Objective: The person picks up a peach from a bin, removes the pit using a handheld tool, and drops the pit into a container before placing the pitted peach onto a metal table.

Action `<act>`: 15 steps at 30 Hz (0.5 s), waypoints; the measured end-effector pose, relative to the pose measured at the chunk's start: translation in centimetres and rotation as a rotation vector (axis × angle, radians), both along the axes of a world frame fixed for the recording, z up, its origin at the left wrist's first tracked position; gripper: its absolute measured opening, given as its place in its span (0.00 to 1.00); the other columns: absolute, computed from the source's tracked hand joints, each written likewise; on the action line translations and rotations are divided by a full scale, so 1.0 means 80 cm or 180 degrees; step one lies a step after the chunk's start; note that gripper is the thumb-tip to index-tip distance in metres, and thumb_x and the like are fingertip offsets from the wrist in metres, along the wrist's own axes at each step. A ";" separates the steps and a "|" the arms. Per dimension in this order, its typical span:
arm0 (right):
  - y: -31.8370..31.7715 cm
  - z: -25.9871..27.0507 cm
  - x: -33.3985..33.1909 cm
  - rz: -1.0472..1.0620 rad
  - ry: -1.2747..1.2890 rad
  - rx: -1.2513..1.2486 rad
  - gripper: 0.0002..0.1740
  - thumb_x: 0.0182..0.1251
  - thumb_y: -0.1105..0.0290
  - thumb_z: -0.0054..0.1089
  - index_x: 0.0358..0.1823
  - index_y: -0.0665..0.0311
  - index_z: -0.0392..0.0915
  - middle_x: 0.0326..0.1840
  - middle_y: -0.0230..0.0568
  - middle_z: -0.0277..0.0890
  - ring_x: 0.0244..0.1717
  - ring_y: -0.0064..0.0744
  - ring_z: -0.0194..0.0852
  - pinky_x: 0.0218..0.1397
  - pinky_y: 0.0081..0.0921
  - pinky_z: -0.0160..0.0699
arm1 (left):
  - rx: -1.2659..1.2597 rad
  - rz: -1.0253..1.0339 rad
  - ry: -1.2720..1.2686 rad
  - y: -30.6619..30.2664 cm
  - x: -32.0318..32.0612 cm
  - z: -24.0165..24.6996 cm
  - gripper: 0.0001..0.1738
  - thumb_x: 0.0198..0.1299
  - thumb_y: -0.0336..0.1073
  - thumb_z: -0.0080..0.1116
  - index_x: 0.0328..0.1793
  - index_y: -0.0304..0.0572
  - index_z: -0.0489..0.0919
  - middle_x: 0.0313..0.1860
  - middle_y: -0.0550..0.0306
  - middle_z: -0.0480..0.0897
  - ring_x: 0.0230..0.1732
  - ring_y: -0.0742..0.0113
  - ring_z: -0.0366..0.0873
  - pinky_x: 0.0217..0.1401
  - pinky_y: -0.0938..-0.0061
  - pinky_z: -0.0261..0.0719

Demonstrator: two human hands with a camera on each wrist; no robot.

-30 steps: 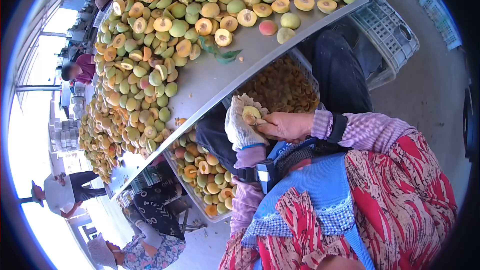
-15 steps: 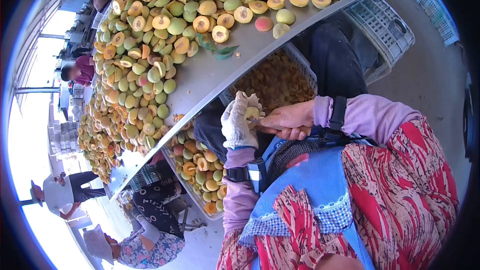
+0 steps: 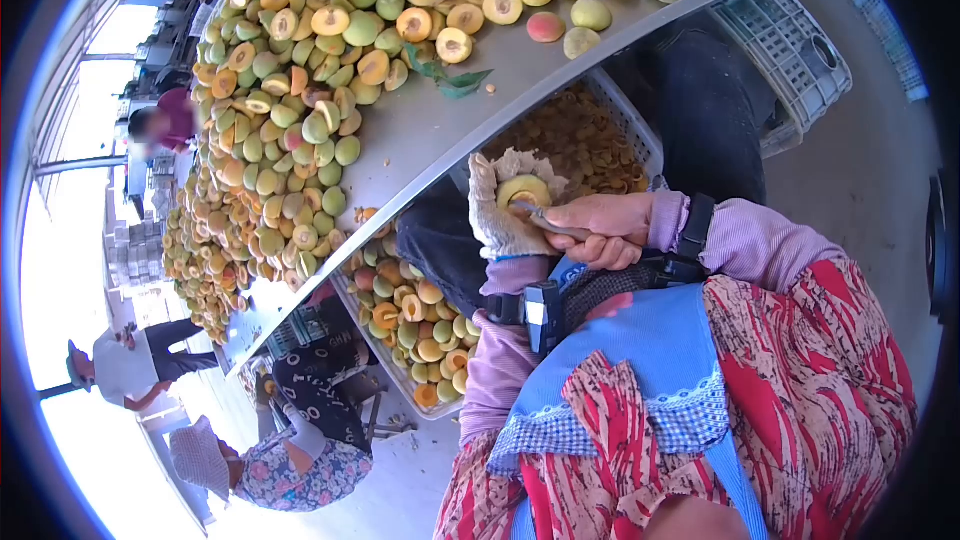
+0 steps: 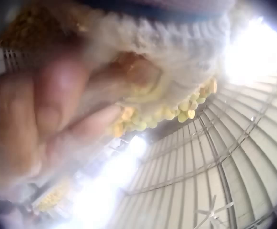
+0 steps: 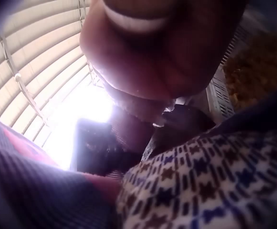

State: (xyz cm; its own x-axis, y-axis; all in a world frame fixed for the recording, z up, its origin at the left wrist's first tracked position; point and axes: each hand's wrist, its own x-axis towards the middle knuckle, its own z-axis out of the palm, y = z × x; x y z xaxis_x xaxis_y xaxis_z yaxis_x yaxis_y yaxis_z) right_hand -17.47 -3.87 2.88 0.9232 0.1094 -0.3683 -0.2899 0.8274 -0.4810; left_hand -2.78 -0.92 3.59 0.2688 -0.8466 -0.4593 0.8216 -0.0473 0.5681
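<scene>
My left hand (image 3: pixel 508 210), in a whitish knitted glove, holds a yellow peach half (image 3: pixel 522 189) with the cut face up. My bare right hand (image 3: pixel 603 228) grips a slim, curved metal tool (image 3: pixel 566 231), its tip at the middle of the cut face. In the left wrist view the right fingers (image 4: pixel 57 95) come close to the gloved palm, and the peach half (image 4: pixel 150 90) looks blurred there. The right wrist view has the right hand (image 5: pixel 152 67) dark and near the lens, hiding the tool.
A metal table (image 3: pixel 400 155) bears a large heap of peaches (image 3: pixel 290 130), whole and halved. Beneath the hands stands a crate (image 3: pixel 645 130) of brownish scraps. Another crate (image 3: pixel 437 414) of peaches sits left of my knees. An upturned-looking plastic crate (image 3: pixel 795 70) lies beyond. Other people (image 3: pixel 290 470) work nearby.
Both hands have shifted slightly right in the head view. The gloved hand has opened out around the peach half, showing more of its cut face, while the tool's tip stays at it.
</scene>
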 end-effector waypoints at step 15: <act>-0.002 -0.132 0.005 -0.0551 0.1499 -0.4940 0.23 0.71 0.49 0.40 0.43 0.66 0.68 0.25 0.50 0.75 0.20 0.46 0.75 0.25 0.38 0.73 | 0.0914 0.1993 -0.2349 0.076 0.172 0.034 0.20 0.60 0.49 0.58 0.44 0.37 0.79 0.33 0.54 0.79 0.37 0.56 0.79 0.39 0.69 0.80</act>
